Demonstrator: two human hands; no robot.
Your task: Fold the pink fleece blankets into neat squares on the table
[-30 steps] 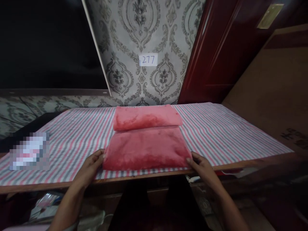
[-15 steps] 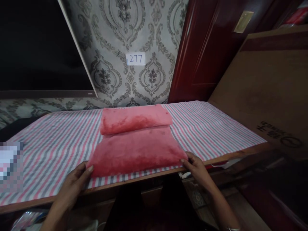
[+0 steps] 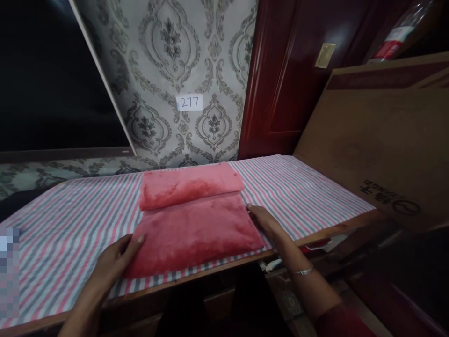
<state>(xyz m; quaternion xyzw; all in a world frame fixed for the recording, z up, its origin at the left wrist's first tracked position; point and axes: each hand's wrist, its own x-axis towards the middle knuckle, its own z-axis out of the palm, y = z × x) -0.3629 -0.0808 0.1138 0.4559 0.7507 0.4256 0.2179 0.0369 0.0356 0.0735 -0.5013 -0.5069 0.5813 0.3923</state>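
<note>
A pink fluffy towel (image 3: 192, 229) lies folded on the striped cloth (image 3: 73, 220) of the table, its far end rolled or folded over into a thick band (image 3: 189, 185). My left hand (image 3: 117, 255) rests flat against the towel's near left edge, fingers together. My right hand (image 3: 264, 220) lies along the towel's right edge, about halfway up, fingertips touching the fabric. Neither hand has lifted the towel; it lies flat.
The table's wooden front edge (image 3: 315, 241) runs just below the towel. A large cardboard sheet (image 3: 379, 140) leans at the right. Patterned wallpaper with a "277" label (image 3: 190, 103) and a dark red door (image 3: 291, 79) stand behind. A blurred patch sits at far left.
My right hand slid from the towel's near right corner up along its right edge. The left hand stays at the near left edge. The view has swung right.
</note>
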